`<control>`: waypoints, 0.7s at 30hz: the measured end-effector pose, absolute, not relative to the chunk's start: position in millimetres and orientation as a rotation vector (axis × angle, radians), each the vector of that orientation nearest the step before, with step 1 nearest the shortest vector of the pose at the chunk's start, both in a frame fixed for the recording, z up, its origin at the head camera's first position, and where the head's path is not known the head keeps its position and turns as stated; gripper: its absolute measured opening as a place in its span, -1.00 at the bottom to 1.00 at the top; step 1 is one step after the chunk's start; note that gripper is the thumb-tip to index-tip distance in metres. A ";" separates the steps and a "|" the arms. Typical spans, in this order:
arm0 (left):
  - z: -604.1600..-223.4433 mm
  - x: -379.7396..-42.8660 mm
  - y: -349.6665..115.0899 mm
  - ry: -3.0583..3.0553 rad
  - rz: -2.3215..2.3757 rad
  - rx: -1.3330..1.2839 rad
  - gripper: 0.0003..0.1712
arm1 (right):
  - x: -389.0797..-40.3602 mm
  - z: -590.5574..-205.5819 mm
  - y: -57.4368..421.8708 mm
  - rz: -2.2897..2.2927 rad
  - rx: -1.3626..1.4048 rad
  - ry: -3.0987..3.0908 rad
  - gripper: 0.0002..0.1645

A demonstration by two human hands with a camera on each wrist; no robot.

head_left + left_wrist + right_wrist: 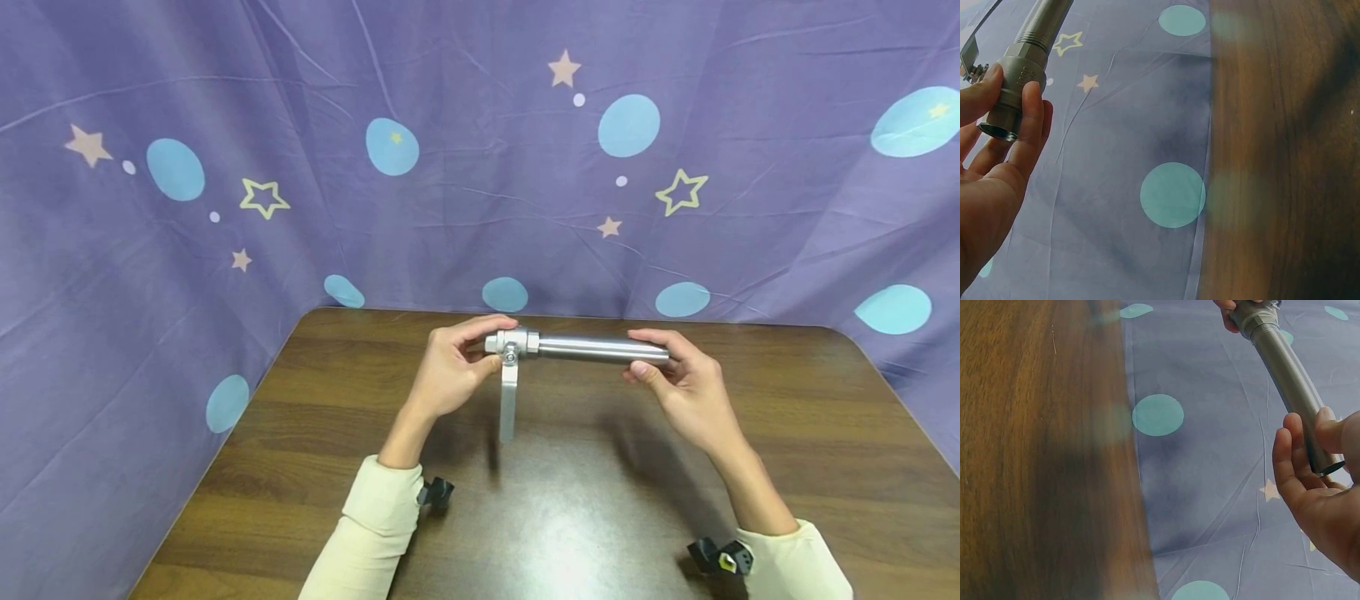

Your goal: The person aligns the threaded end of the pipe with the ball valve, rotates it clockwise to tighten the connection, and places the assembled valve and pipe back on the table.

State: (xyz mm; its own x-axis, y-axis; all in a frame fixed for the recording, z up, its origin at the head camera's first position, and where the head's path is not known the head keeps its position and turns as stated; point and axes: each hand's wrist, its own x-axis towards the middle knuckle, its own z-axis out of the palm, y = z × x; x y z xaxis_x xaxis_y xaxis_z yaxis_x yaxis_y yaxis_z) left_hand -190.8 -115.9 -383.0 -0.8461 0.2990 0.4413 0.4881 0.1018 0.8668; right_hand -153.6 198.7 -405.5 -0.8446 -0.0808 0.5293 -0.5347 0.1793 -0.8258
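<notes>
Between the two hands a ball valve (514, 340) and a metal pipe (592, 347) are joined end to end, held level above the table. My left hand (450, 367) pinches the valve body at its free left end, thumb in front and fingers behind. The valve's flat lever handle (508, 404) hangs down towards me. My right hand (693, 387) grips the pipe near its right end between thumb and fingers. In the left wrist view the open end of the valve (999, 130) shows, with threads where the pipe meets the hex collar. The pipe's far end (1329, 467) is open too.
A brown wooden table (300, 500) lies beneath, with the hands' shadows on it. Behind and at the sides hangs a purple curtain (465, 208) with stars and blue dots. Black wrist devices (437, 493) sit at both cuffs.
</notes>
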 end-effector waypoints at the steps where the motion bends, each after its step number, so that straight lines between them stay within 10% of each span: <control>1: -383.0 -191.0 -116.1 -2.212 -1.844 -0.798 -0.43 | -153.6 -405.1 198.6 1.700 0.576 -2.105 -0.51; 21: -383.1 -191.1 -115.9 -2.216 -1.840 -0.792 -0.43 | -154.9 -407.9 202.1 1.561 0.520 -2.209 -0.56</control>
